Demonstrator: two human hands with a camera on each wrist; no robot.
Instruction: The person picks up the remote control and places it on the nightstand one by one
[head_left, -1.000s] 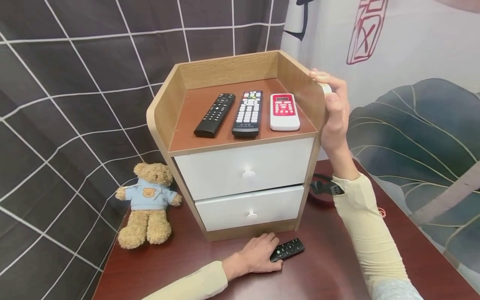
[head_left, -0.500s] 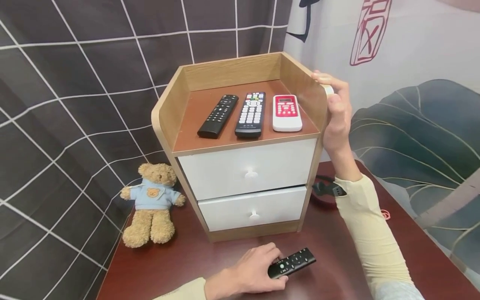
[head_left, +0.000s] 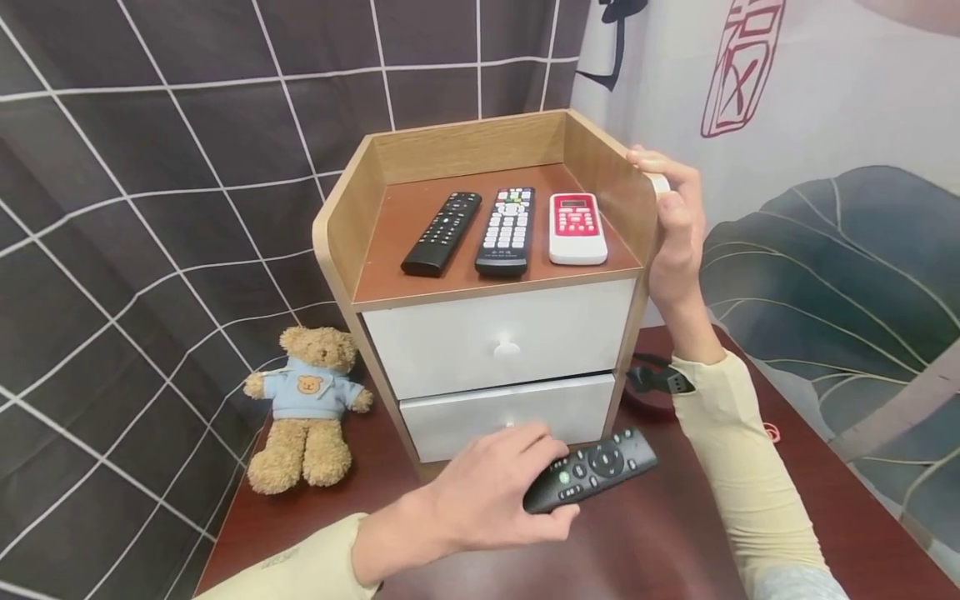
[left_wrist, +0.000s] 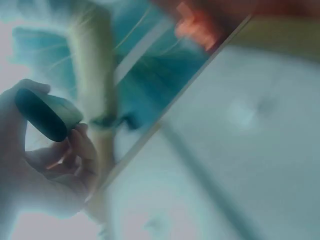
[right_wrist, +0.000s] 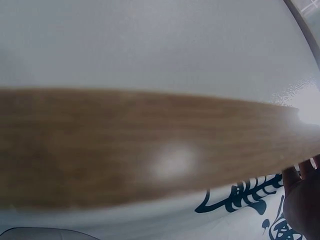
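Observation:
A black remote control (head_left: 592, 468) is gripped by my left hand (head_left: 487, 492), held up in front of the lower drawer (head_left: 442, 425). In the left wrist view, the end of that remote (left_wrist: 47, 115) pokes out between thumb and fingers, blurred. My right hand (head_left: 675, 225) grips the top edge of the wooden cabinet's right side panel (head_left: 611, 175). On the cabinet's brown top lie a black remote (head_left: 442, 233), a black remote with white buttons (head_left: 507, 232) and a white-and-red remote (head_left: 577, 229), side by side. Only part of the right hand (right_wrist: 302, 200) shows in the right wrist view.
The upper drawer (head_left: 435, 350) is white with a small knob, like the lower one. A teddy bear (head_left: 307, 408) in a blue sweater sits left of the cabinet on the reddish table (head_left: 660, 517). Behind the right forearm lies a black strap-like item (head_left: 656, 379).
My left hand has picked the black remote up off the table and raised it before the lower drawer. The right hand keeps its grip on the cabinet, and the head view shifts slightly.

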